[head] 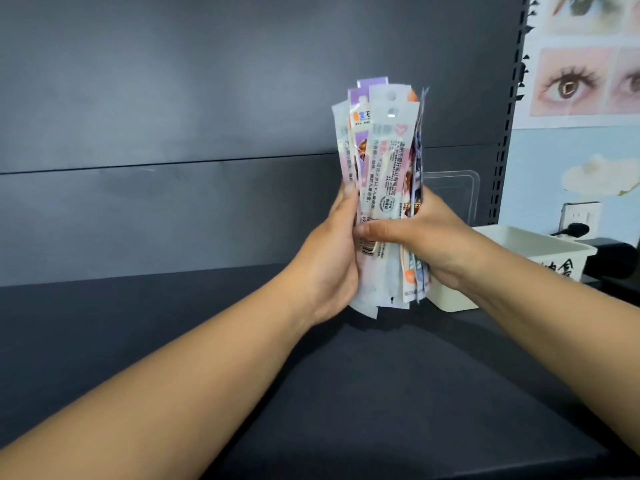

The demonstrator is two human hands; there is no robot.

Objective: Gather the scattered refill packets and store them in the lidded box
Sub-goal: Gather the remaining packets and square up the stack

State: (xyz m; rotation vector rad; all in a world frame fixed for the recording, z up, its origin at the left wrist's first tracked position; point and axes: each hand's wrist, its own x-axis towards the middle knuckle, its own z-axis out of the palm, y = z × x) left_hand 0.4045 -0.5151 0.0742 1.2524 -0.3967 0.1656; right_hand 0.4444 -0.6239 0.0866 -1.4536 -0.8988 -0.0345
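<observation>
Squaring up the bundle of long, narrow printed plastic refill packets (382, 188) before boxing it.

I have the whole bundle standing upright at about 12 o'clock from me, lifted just clear of the dark matte bench (346, 393), so the lower ends can be evened out and the lot goes in as one. My left hand (334, 258) wraps the bundle's left edge with its fingers closed on it; my right hand (420, 233) is clamped across the front and right side, thumb lying over the printed faces, which keeps the slippery sleeves from fanning apart. The cream plastic box (540, 244) sits open at 2 o'clock, just beside my right wrist, with its clear plastic lid (457, 192) propped upright behind it against the grey shelf backing (173, 133), so I judge the drop-in is a short move right. No packets show loose on the bench.
</observation>
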